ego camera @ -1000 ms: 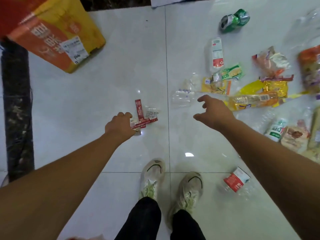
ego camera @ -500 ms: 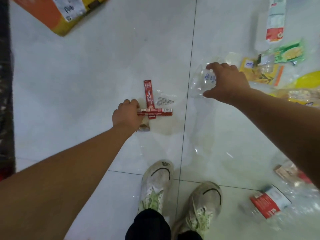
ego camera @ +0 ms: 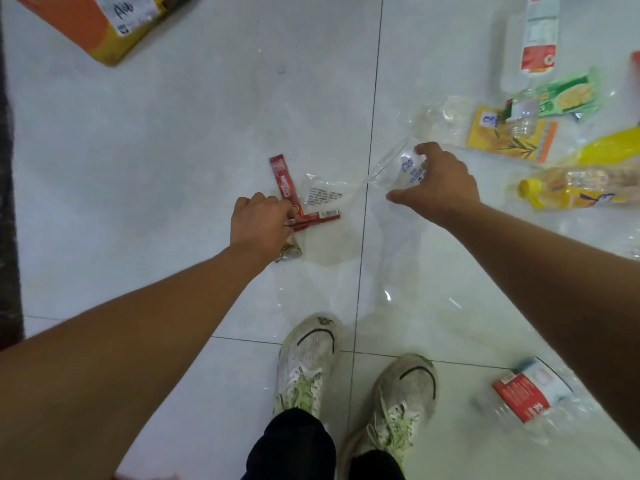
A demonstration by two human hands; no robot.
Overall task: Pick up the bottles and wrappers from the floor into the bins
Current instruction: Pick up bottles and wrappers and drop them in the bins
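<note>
On the white tile floor my left hand [ego camera: 260, 226] pinches two red stick wrappers [ego camera: 284, 183] that lie crossed, next to a clear printed wrapper [ego camera: 323, 195]. A small crumpled wrapper [ego camera: 289, 251] peeks out under that hand. My right hand [ego camera: 439, 183] is closed on a clear plastic cup with blue print [ego camera: 398, 168], tilted with its mouth to the left. To the right lie a yellow-capped juice bottle [ego camera: 581, 192], a yellow wrapper [ego camera: 509, 136], a green wrapper [ego camera: 568, 97] and a clear bottle with a red-and-white label [ego camera: 538, 39].
An orange-and-yellow cardboard box [ego camera: 100, 22] sits at the top left. A crushed clear bottle with a red label [ego camera: 526, 398] lies at the lower right beside my shoes [ego camera: 308, 362]. A dark strip [ego camera: 8, 202] runs along the left edge.
My right hand reached forward and closed on the clear cup, now lifting and tilting it. My left hand settled onto the red stick wrappers. The view dropped closer to the floor.
</note>
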